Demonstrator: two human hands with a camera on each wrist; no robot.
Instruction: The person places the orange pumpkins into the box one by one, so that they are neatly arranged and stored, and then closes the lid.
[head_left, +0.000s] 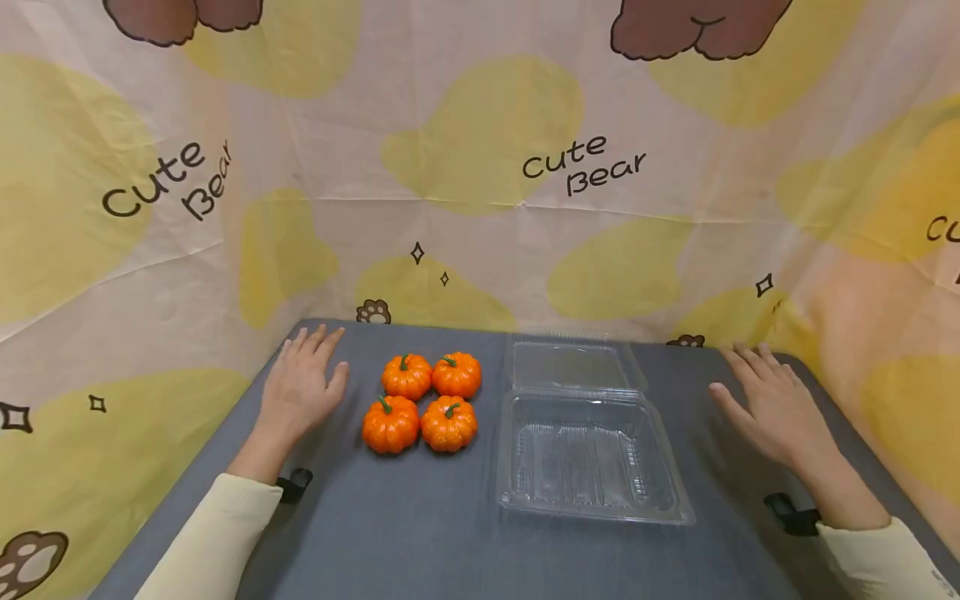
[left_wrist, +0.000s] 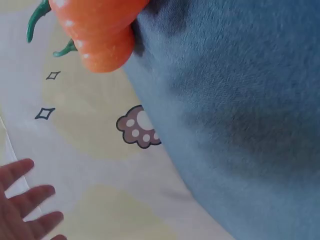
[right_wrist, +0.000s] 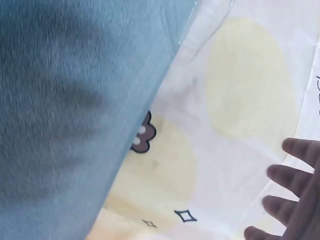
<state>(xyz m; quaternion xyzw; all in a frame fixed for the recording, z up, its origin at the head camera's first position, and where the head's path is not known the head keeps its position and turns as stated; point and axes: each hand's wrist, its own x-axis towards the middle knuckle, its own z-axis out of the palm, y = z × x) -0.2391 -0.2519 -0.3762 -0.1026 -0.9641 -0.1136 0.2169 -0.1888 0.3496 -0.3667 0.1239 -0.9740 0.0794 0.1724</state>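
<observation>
Several small orange pumpkins with green stems stand close together left of centre in the head view, among them a front-left pumpkin (head_left: 391,425) and a back-right pumpkin (head_left: 457,375). To their right lies a clear plastic clamshell container (head_left: 596,513), its lid (head_left: 573,367) folded back toward the wall. My left hand (head_left: 303,387) is left of the pumpkins, fingers spread and holding nothing. On the far right, my right hand (head_left: 776,408) is apart from the container, fingers extended, also holding nothing. The left wrist view catches orange pumpkins (left_wrist: 107,45) at its top edge.
A grey cloth-covered table (head_left: 420,533) carries everything. Behind it and at both sides hangs a printed curtain (head_left: 465,125) with bears, paws and lettering. Dark wrist straps (head_left: 793,514) sit at both wrists, below cream sleeves (head_left: 217,533).
</observation>
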